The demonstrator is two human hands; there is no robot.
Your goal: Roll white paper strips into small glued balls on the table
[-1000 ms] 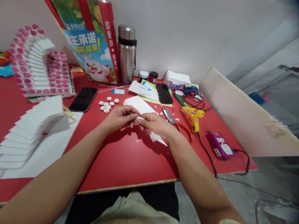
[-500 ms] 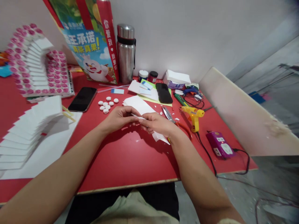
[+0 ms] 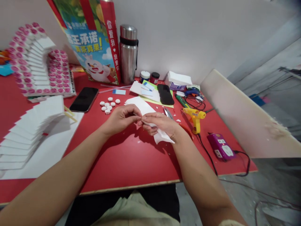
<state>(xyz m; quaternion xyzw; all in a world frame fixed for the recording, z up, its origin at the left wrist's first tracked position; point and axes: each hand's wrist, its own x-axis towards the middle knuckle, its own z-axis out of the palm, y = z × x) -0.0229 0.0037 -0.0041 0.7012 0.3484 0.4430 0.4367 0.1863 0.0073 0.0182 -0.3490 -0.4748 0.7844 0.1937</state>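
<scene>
Above the red table, both of my hands meet at a piece of white paper. My left hand pinches at its near end, thumb against the bent index finger. My right hand is closed around the paper, and a loose flap hangs out below the palm. What lies right between the fingertips is mostly hidden. Just behind the hands is a stack of white paper sheets. Scissors lie partly covered by my right hand. Several small white rounded pieces sit to the left.
A yellow glue gun and a purple power socket with cables are at the right. Phones, a steel flask and a printed bag stand or lie behind. Fanned white folded paper is at the left.
The right hand has rolled over slightly, showing more of its curled fingers, and the paper flap has shifted a little to the right. The left hand has barely moved.
</scene>
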